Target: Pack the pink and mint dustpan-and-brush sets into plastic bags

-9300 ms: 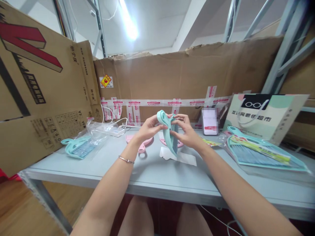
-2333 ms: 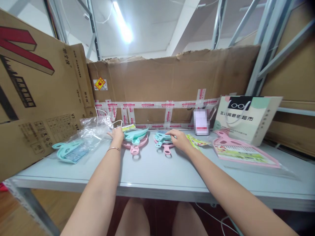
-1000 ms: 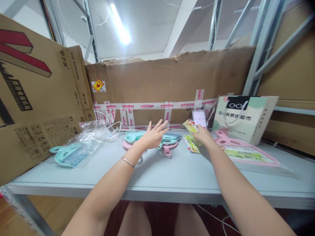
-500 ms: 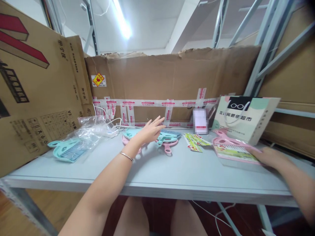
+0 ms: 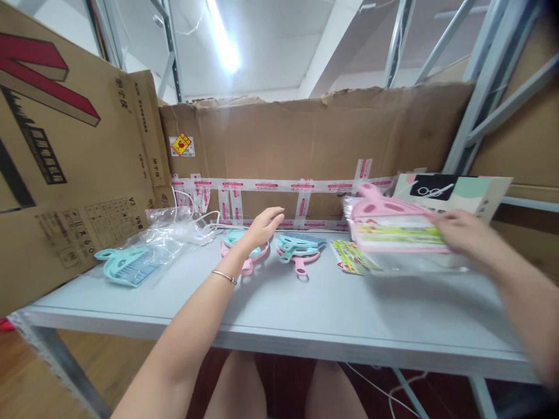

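Observation:
My right hand (image 5: 463, 235) grips the right end of a pink dustpan set (image 5: 393, 212) in a clear bag with a green and yellow card, raised above the table. My left hand (image 5: 263, 226) hovers palm down over a pile of pink and teal dustpans (image 5: 247, 266), its fingers extended and nothing visible in them. Just right of it lie teal brushes (image 5: 301, 245) on a pink dustpan (image 5: 300, 266). Printed cards (image 5: 348, 256) rest below the lifted bag. At the left, a teal dustpan set (image 5: 126, 266) lies beside crumpled clear bags (image 5: 172, 228).
A large carton (image 5: 87, 169) stands at the left of the grey table (image 5: 279, 308). Cardboard (image 5: 279, 139) with tape closes off the back. A paper bag (image 5: 489, 189) stands behind my right hand; metal shelf posts rise at both sides.
My right hand has lifted the bagged pink set off the table and moved it up and leftward, now hiding the phone. My left hand's fingers have drawn closer together over the pile.

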